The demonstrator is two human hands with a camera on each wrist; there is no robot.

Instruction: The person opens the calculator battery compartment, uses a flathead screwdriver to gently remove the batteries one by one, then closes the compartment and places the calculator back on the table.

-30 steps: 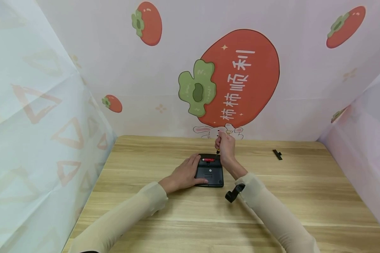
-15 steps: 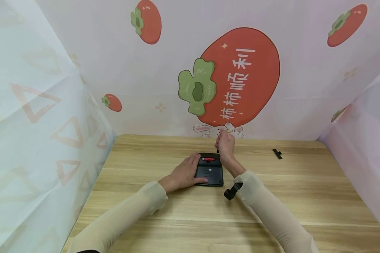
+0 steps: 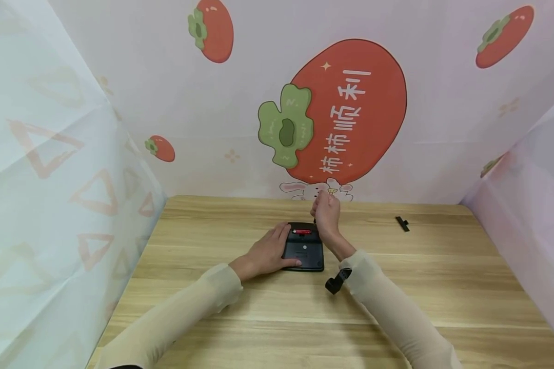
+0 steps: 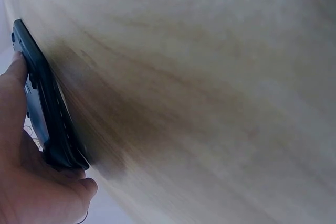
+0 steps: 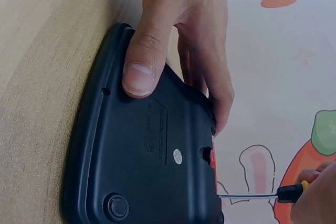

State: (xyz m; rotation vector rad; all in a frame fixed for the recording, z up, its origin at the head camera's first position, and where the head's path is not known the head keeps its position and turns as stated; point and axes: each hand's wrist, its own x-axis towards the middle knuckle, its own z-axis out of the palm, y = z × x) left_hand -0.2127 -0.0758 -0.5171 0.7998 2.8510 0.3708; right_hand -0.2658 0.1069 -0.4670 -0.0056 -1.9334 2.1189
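Note:
A black calculator [image 3: 311, 259] lies face down on the table with its battery bay uncovered and a red battery [image 3: 301, 231] in it. My left hand [image 3: 269, 251] grips its left side, thumb pressed on the back and the other fingers at the far edge. In my right hand [image 3: 328, 215], fingers curl round the handle of a thin screwdriver [image 5: 249, 196], black and yellow at the grip. The right wrist view shows the shaft's tip at the end of the red battery. The left wrist view catches the calculator edge-on under the left hand [image 4: 37, 187].
A small black battery cover [image 3: 402, 223] lies on the wooden table [image 3: 277, 318] to the right. A black strap [image 3: 337, 282] hangs from the right cuff. Behind the table stands a printed backdrop [image 3: 231, 102], with pale sheets at both sides.
The right hand has turned slightly over the battery bay, hiding more of the screwdriver in the head view. The left hand, calculator and battery stay in place; the head view shifts a little.

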